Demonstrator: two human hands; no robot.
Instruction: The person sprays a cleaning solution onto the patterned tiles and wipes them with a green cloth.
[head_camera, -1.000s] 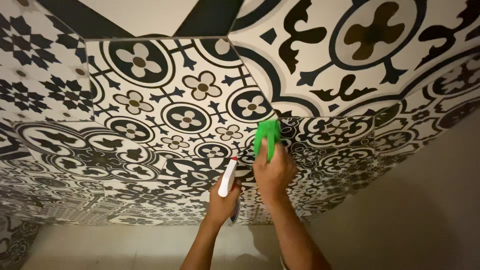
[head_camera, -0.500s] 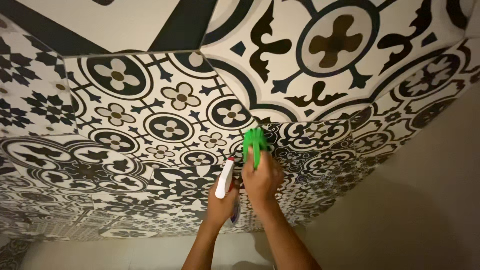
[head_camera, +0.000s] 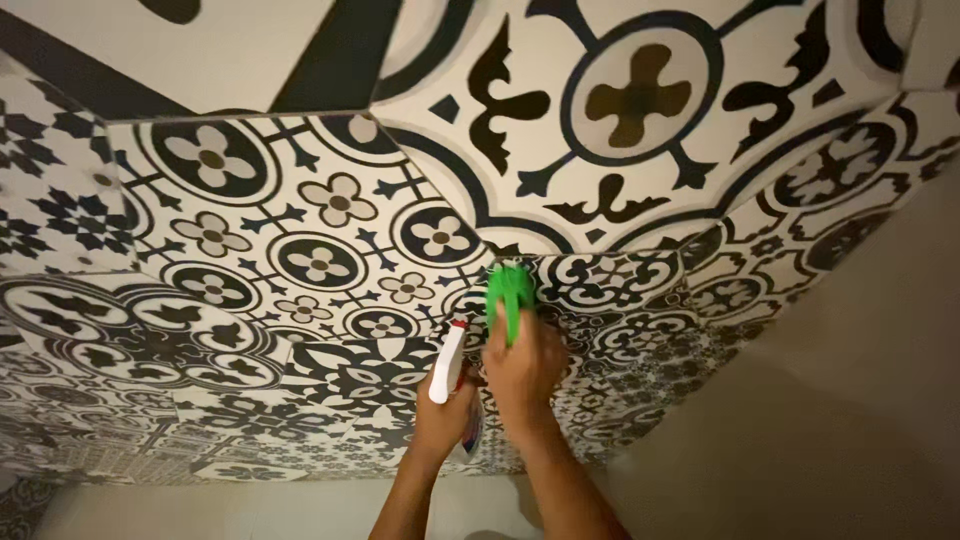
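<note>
Two hands on patterned tile wall (head_camera: 300, 260). Right hand (head_camera: 522, 365) clamps green cloth (head_camera: 510, 292), now shifted higher along tile seam. Left hand (head_camera: 445, 415) grips spray bottle (head_camera: 450, 362), position unchanged; wiping ongoing.

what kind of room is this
Probably a tiled bathroom or kitchen. Black-and-white patterned tiles cover the surface beside a plain beige wall; the right hand presses a green cloth to them, the left hand holds a spray bottle.
</note>
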